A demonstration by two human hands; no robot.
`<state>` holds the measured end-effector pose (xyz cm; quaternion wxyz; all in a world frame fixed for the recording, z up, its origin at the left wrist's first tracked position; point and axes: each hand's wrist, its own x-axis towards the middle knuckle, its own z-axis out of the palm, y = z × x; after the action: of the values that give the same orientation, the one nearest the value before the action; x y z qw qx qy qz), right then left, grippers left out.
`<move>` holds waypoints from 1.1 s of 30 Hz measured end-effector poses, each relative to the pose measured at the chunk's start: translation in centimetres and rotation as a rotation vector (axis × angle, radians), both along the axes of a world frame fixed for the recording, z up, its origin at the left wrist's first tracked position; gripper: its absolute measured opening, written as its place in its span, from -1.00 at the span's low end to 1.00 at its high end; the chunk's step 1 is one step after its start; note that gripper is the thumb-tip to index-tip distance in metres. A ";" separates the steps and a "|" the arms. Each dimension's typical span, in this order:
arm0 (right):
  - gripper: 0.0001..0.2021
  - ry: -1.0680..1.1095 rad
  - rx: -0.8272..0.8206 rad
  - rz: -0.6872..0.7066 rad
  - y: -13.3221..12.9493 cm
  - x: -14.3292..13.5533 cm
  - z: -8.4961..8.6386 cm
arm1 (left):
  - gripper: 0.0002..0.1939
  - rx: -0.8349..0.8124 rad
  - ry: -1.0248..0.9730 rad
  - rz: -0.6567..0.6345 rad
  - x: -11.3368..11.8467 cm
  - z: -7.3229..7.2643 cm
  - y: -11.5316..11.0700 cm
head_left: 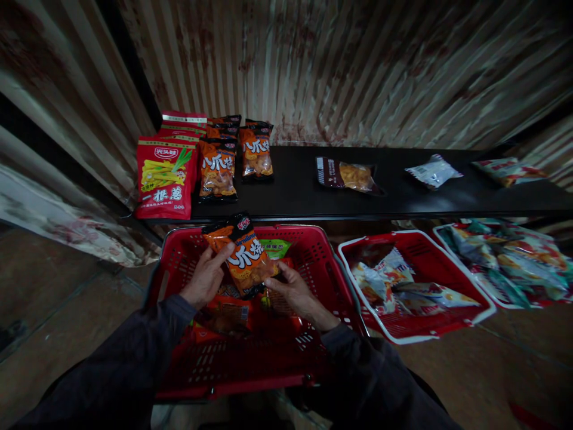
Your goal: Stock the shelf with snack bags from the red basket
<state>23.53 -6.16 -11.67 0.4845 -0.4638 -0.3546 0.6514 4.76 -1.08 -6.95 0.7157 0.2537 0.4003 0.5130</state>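
And here we are: I have the left hand (206, 276) grasping the upper left side of an orange-and-black snack bag (248, 258), while the right hand (298, 292) grips its lower right corner, thumb on the printed front. The bag is tilted, its top leaning left, and it's up above the red basket (250, 385), nearer the back rim than the front. Below it I can make out orange packets (224, 316) in the middle of the basket and a green packet (274, 247) by the back rim. Over to the black shelf (293, 191): at its left end, red packs (165, 176) stand upright in a row, reaching the front edge, and right beside them come matching orange-and-black bags (218, 170). Farther along, a brown packet (349, 175) lies flat, then a white packet (433, 172), and near the right end a red-and-pale packet (510, 172). Down in front of the shelf's right half, I've got a white-rimmed basket (403, 339) with wrapped snacks (394, 269) toward its left side, and beyond its right edge another basket heaped with greenish packs (528, 257).
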 end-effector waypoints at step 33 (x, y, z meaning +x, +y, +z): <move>-0.60 0.185 -0.222 -0.011 -0.4 0.4 0.9 | -0.61 0.023 -0.085 -0.116 -0.4 -0.4 0.0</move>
<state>23.97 -6.54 -10.80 0.4644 -0.4544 -0.2319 0.7239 4.32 -1.05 -7.33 0.7578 0.2627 0.3480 0.4855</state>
